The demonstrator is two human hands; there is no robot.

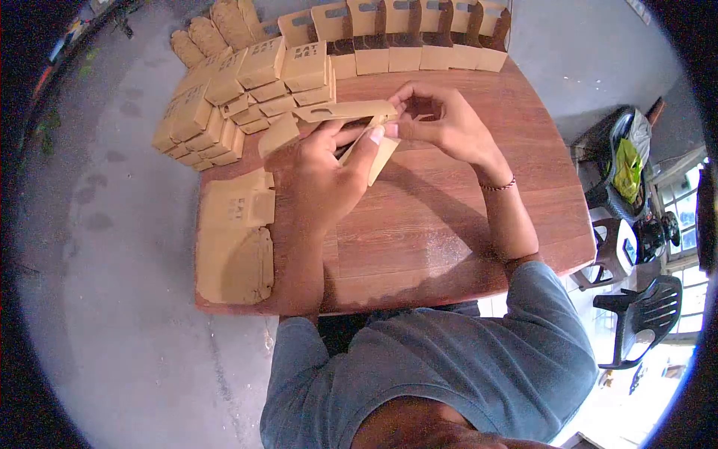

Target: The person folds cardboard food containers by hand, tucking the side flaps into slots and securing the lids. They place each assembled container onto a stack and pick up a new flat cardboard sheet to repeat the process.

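A partly folded brown cardboard box [329, 112] is held up above the table, with a slot cut in its long top panel and side flaps standing out. My left hand [336, 161] is closed around it from below, its thumb pressing on the near side. At the box's right end, the thumb and fingers of my right hand [443, 123] pinch a flap edge; the exact fingertip contact is partly hidden. Left of my left forearm lie flat cardboard blanks [232, 243], with printed lettering on the upper one.
Stacked closed boxes [262, 63] marked "EAT ME!" fill the table's back left. Several open boxes with handle slots [370, 37] line the back edge. Brown bundles [213, 37] stand behind the stacks. A black chair [647, 310] and a stool [609, 254] are right of the wooden table [516, 179].
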